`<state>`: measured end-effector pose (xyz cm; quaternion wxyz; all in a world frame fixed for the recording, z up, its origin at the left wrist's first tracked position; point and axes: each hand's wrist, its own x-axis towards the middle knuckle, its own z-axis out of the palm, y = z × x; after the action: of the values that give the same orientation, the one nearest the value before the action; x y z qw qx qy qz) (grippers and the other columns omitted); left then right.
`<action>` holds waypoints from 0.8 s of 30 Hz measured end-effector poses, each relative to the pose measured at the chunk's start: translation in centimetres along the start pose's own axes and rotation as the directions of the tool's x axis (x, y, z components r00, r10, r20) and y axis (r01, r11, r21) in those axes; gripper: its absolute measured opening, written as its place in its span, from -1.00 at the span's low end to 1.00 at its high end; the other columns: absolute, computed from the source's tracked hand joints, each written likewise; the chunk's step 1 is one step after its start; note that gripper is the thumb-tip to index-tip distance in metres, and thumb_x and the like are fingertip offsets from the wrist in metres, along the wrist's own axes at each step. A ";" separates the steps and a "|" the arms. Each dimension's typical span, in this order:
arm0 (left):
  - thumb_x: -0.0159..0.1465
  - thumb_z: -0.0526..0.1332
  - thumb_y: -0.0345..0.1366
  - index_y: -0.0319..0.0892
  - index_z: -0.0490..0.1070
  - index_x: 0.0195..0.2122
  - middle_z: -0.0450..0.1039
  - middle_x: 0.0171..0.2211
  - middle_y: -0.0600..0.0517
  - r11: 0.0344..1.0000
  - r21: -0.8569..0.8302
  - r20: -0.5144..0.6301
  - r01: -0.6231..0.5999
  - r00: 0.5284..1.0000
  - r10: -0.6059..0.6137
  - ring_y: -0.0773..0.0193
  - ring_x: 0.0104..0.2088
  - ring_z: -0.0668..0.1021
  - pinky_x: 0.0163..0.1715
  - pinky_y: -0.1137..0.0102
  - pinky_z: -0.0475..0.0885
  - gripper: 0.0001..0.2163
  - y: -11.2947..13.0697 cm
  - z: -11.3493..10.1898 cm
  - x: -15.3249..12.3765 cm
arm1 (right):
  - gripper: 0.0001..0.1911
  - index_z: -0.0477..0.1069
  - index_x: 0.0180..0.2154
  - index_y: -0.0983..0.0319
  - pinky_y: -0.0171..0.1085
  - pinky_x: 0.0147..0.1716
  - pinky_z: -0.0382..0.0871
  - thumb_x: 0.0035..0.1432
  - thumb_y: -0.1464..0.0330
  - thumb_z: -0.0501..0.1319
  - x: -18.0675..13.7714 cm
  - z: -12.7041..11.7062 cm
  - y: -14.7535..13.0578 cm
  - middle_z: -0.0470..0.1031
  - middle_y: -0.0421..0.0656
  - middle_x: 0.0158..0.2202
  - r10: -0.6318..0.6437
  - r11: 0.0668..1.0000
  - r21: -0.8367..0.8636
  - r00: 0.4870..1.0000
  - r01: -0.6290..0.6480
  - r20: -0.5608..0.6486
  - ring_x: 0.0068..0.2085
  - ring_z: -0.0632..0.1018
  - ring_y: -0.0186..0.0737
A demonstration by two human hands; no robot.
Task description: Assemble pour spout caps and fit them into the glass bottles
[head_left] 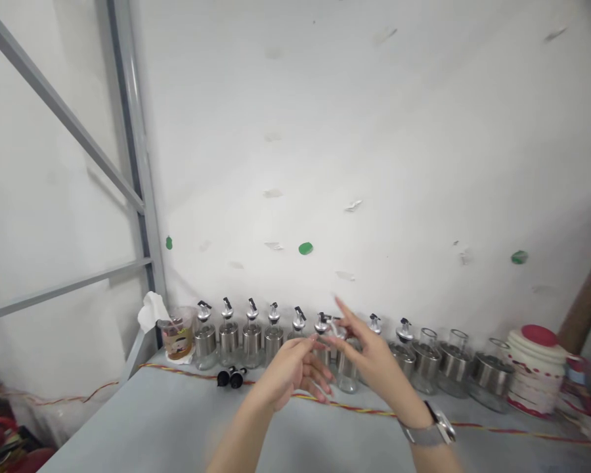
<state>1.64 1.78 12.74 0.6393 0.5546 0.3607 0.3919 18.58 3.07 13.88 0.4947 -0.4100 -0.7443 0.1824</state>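
A row of several glass bottles (229, 338) with steel bands and pour spouts stands along the wall at the back of the grey table (152, 427). One glass bottle (347, 374) stands a little forward of the row, between my hands. My left hand (295, 369) hovers just left of it, fingers apart and loosely bent, holding nothing. My right hand (372, 358), with a watch (436, 430) on the wrist, is just right of that bottle, its fingers stretched out toward the spouts and slightly blurred. I cannot tell whether it touches the bottle.
Two small black caps (230, 376) lie on the table left of my hands. A red-and-yellow twisted wire (374, 411) crosses the table. A covered cup (178, 335) and white tissue (152, 309) sit at the back left, and a white-and-red container (536, 371) at the right. A grey metal frame (142, 217) stands on the left.
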 end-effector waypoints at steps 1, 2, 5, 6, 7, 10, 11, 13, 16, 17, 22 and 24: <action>0.14 -0.04 0.06 -0.20 0.23 -0.11 0.45 -0.47 -0.03 0.983 0.177 -0.038 0.047 0.998 -0.041 0.24 -0.54 0.52 -0.59 0.37 0.42 -0.54 0.0 -0.7 -0.1 | -0.46 0.07 0.13 0.09 -0.28 -0.24 0.34 0.10 0.24 0.10 0.1 -0.9 0.4 0.41 -0.20 -0.28 0.001 1.000 -0.005 0.996 -0.002 -0.084 -0.31 0.44 -0.29; 0.14 -0.04 0.07 -0.16 0.19 -0.05 0.47 -0.39 -0.06 0.913 0.390 -0.100 0.116 0.992 -0.083 0.19 -0.48 0.55 -0.56 0.34 0.43 -0.52 -0.2 -1.5 -0.2 | -0.48 0.10 0.12 0.09 -0.29 -0.28 0.34 0.11 0.22 0.08 0.1 -2.1 0.9 0.40 -0.21 -0.32 0.003 1.000 -0.017 0.986 -0.006 -0.167 -0.35 0.43 -0.31; 0.07 0.12 -0.01 -0.20 0.32 -0.12 0.40 -0.12 -0.22 0.342 0.818 -0.488 0.463 0.873 -0.013 -0.01 -0.16 0.49 -0.24 0.22 0.38 -0.56 -1.3 -4.9 0.0 | -0.62 0.33 -0.03 0.13 -0.27 -0.25 0.32 0.12 0.19 0.06 -0.5 -6.4 3.1 0.41 -0.19 -0.34 -0.024 0.997 -0.082 0.890 -0.015 -0.455 -0.37 0.44 -0.30; 0.04 0.18 -0.09 -0.32 0.34 -0.14 0.36 -0.10 -0.36 0.272 0.803 -0.550 0.531 0.835 -0.009 -0.14 -0.10 0.44 -0.17 0.12 0.32 -0.56 -1.8 -6.2 0.1 | -0.64 0.37 -0.07 0.13 -0.25 -0.23 0.31 0.11 0.18 0.06 -0.9 -7.8 4.0 0.42 -0.18 -0.28 -0.016 0.994 -0.100 0.836 -0.047 -0.548 -0.36 0.45 -0.29; 0.04 0.19 -0.15 -0.37 0.33 -0.13 0.33 -0.08 -0.42 0.217 0.786 -0.593 0.580 0.805 -0.006 -0.17 -0.07 0.42 -0.14 0.09 0.28 -0.56 -2.3 -7.4 0.3 | -0.63 0.38 -0.09 0.14 -0.22 -0.20 0.31 0.10 0.16 0.07 -1.3 -9.2 5.0 0.42 -0.16 -0.25 -0.002 0.988 -0.119 0.777 -0.094 -0.629 -0.34 0.46 -0.27; -0.03 0.25 -0.22 -0.35 0.36 -0.15 0.34 -0.07 -0.41 0.095 0.751 -0.651 0.653 0.757 -0.058 -0.16 -0.09 0.44 -0.17 0.14 0.32 -0.57 -3.8 -10.4 1.0 | -0.58 0.39 -0.10 0.19 -0.17 -0.19 0.31 0.05 0.12 0.10 -2.7 -12.3 8.3 0.46 -0.11 -0.26 0.086 0.967 -0.087 0.630 -0.239 -0.771 -0.28 0.50 -0.16; -0.06 0.28 -0.21 -0.31 0.40 -0.20 0.39 -0.11 -0.36 0.068 0.752 -0.649 0.656 0.754 -0.096 -0.14 -0.11 0.46 -0.19 0.17 0.35 -0.60 -4.3 -11.0 1.1 | -0.56 0.37 -0.09 0.20 -0.17 -0.23 0.33 0.04 0.10 0.10 -3.0 -12.8 9.4 0.47 -0.09 -0.27 0.133 0.966 -0.029 0.593 -0.256 -0.794 -0.28 0.51 -0.14; -0.06 0.30 -0.22 -0.26 0.43 -0.25 0.43 -0.14 -0.29 0.018 0.762 -0.639 0.647 0.757 -0.139 -0.08 -0.12 0.47 -0.20 0.22 0.36 -0.65 -4.9 -11.9 1.4 | -0.49 0.25 -0.02 0.21 -0.19 -0.35 0.38 0.03 0.09 0.10 -3.2 -13.4 11.8 0.46 -0.06 -0.27 0.218 0.971 0.125 0.530 -0.206 -0.819 -0.36 0.53 -0.16; 0.05 0.26 -0.24 -0.24 0.38 -0.19 0.41 -0.12 -0.18 -0.056 0.771 -0.632 0.634 0.753 -0.181 0.05 -0.12 0.47 -0.20 0.24 0.37 -0.70 -5.7 -12.3 1.7 | -0.46 0.14 -0.01 0.20 -0.17 -0.44 0.41 0.01 0.09 0.10 -3.0 -13.3 15.0 0.46 -0.09 -0.32 0.280 0.960 0.223 0.570 -0.169 -0.773 -0.51 0.52 -0.21; 0.11 0.22 -0.25 -0.24 0.35 -0.15 0.39 -0.11 -0.13 -0.082 0.774 -0.630 0.628 0.752 -0.193 0.11 -0.13 0.47 -0.20 0.24 0.38 -0.71 -5.9 -12.3 1.8 | -0.50 0.19 -0.06 0.21 -0.15 -0.43 0.41 0.00 0.09 0.11 -2.8 -13.1 15.9 0.47 -0.09 -0.33 0.284 0.959 0.216 0.591 -0.185 -0.755 -0.51 0.52 -0.21; 0.21 0.11 -0.25 -0.19 0.27 -0.07 0.32 -0.09 -0.04 -0.168 0.785 -0.619 0.596 0.753 -0.222 0.21 -0.16 0.44 -0.22 0.21 0.39 -0.73 -6.5 -11.6 2.4 | -0.66 0.40 -0.26 0.24 -0.09 -0.18 0.33 -0.01 0.16 0.13 -2.6 -12.0 17.3 0.49 -0.04 -0.26 0.252 0.962 0.110 0.667 -0.248 -0.701 -0.24 0.51 -0.09; 0.21 0.12 -0.25 -0.20 0.27 -0.07 0.32 -0.09 -0.04 -0.173 0.787 -0.617 0.592 0.755 -0.223 0.20 -0.17 0.44 -0.22 0.21 0.39 -0.72 -6.6 -11.3 2.5 | -0.66 0.42 -0.21 0.22 -0.08 -0.07 0.24 0.00 0.18 0.12 -2.6 -11.6 17.1 0.47 -0.05 -0.17 0.204 0.967 0.032 0.692 -0.254 -0.692 -0.11 0.45 -0.07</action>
<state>-6.76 8.35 4.71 0.0964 0.6236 0.7636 -0.1369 36.63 9.64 5.90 0.6953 -0.5538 -0.4551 0.0519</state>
